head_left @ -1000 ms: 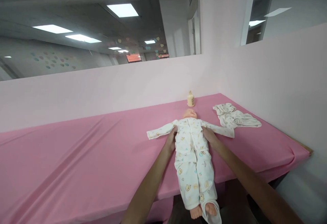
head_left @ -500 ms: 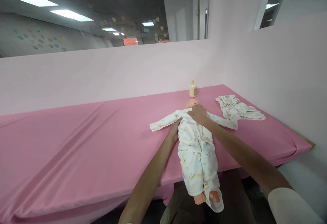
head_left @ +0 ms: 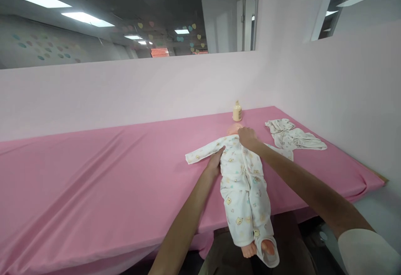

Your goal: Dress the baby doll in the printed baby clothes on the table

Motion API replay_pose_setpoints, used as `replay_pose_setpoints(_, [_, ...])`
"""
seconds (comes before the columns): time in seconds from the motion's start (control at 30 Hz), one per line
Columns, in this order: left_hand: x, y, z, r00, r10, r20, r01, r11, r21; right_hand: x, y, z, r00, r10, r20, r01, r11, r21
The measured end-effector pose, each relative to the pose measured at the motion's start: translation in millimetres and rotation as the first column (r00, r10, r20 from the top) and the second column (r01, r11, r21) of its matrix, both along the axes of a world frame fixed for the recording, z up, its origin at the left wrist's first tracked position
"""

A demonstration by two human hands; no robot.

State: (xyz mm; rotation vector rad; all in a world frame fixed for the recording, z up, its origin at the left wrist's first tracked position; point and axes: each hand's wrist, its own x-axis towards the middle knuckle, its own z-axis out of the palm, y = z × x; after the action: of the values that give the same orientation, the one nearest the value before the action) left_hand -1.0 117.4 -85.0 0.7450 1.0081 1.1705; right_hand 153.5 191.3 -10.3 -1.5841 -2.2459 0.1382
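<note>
A baby doll [head_left: 234, 129] lies on its back, feet toward me, in a white printed baby shirt [head_left: 231, 154] and matching trousers [head_left: 238, 212]. My left hand [head_left: 216, 160] grips the side of the doll's torso below the armpit, thumb over the shirt and fingers mostly hidden. Bent at the neckline, my right hand [head_left: 249, 138] is closed on the shirt's collar near the chin and covers part of the head. One sleeve stretches out to the left. The other passes behind my right forearm. Both doll feet [head_left: 249, 250] stick out past the table's near edge.
A pink cloth [head_left: 109, 183] covers the table, which meets walls at the back and right. Behind the doll's head stands a cream pump bottle [head_left: 237, 112]. Crumpled white printed baby clothes [head_left: 294, 136] lie at the right. A window [head_left: 125, 20] is above the back wall.
My right hand has shifted slightly up and right at the collar, and its fingers look more curled. The left hand keeps its hold on the torso. The view has tilted a little.
</note>
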Motion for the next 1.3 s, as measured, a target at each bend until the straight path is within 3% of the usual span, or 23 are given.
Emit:
replay_pose_setpoints(0.07, [-6.1, -5.0, 4.7, 0.992, -0.032, -0.122, 0.034, 0.999, 0.015, 0.4, -1.8, 0.6, 1.000, -0.019, -0.009, 0.019, 1.000, 0.002])
replay_pose_setpoints(0.13, [-13.0, -11.1, 12.0, 0.933, -0.008, -0.360, 0.021, 0.999, 0.034, 1.0, -3.0, 0.4, 0.998, -0.036, -0.046, 0.036, 0.999, 0.009])
replay_pose_setpoints(0.23, [-17.0, -14.3, 26.4, 0.681, 0.222, -0.698, -0.099, 0.972, 0.212, 2.2, -2.6, -2.7, 0.988, -0.053, -0.145, 0.055, 0.998, 0.016])
replay_pose_setpoints(0.3, [-11.8, -7.9, 36.3, 0.513, 0.390, -0.765, -0.098, 0.912, 0.399, 2.7, -1.3, -6.3, 0.972, -0.043, -0.229, 0.047, 0.999, 0.014])
replay_pose_setpoints(0.37, [-1.3, 5.7, 45.7, 0.392, 0.499, -0.773, -0.002, 0.841, 0.542, 2.9, 0.3, -11.2, 0.948, -0.007, -0.319, 0.014, 1.000, 0.018])
replay_pose_setpoints(0.43, [11.0, 23.0, 53.6, 0.302, 0.533, -0.790, 0.153, 0.791, 0.592, 3.6, 2.3, -18.4, 0.913, 0.039, -0.407, -0.023, 0.999, 0.043])
replay_pose_setpoints(0.53, [25.6, 46.1, 59.1, 0.197, 0.453, -0.869, 0.388, 0.778, 0.494, 7.4, 6.9, -35.0, 0.850, 0.102, -0.517, -0.062, 0.994, 0.094])
replay_pose_setpoints(0.57, [28.9, 51.5, 58.5, 0.169, 0.435, -0.884, 0.426, 0.777, 0.464, 9.4, 8.8, -41.5, 0.810, 0.133, -0.571, -0.089, 0.991, 0.104])
replay_pose_setpoints(0.6, [31.3, 55.4, 56.7, 0.150, 0.434, -0.888, 0.442, 0.774, 0.453, 11.7, 10.6, -48.0, 0.723, 0.165, -0.671, -0.130, 0.986, 0.103])
replay_pose_setpoints(0.7, [34.7, 60.1, 47.6, 0.154, 0.472, -0.868, 0.424, 0.762, 0.490, 18.0, 13.8, -62.9, 0.549, 0.175, -0.817, -0.167, 0.981, 0.098])
replay_pose_setpoints(1.0, [33.3, 54.8, 38.0, 0.311, 0.482, -0.819, 0.378, 0.728, 0.572, 21.5, 12.6, -66.5, 0.458, 0.091, -0.884, -0.231, 0.973, -0.020])
replay_pose_setpoints(1.07, [32.3, 54.5, 36.8, 0.341, 0.484, -0.806, 0.375, 0.716, 0.589, 21.2, 10.8, -65.8, 0.478, 0.079, -0.875, -0.205, 0.979, -0.024])
replay_pose_setpoints(1.3, [26.7, 53.5, 30.6, 0.394, 0.504, -0.769, 0.330, 0.703, 0.630, 24.3, -2.1, -60.1, 0.664, -0.032, -0.747, 0.009, 0.999, -0.034])
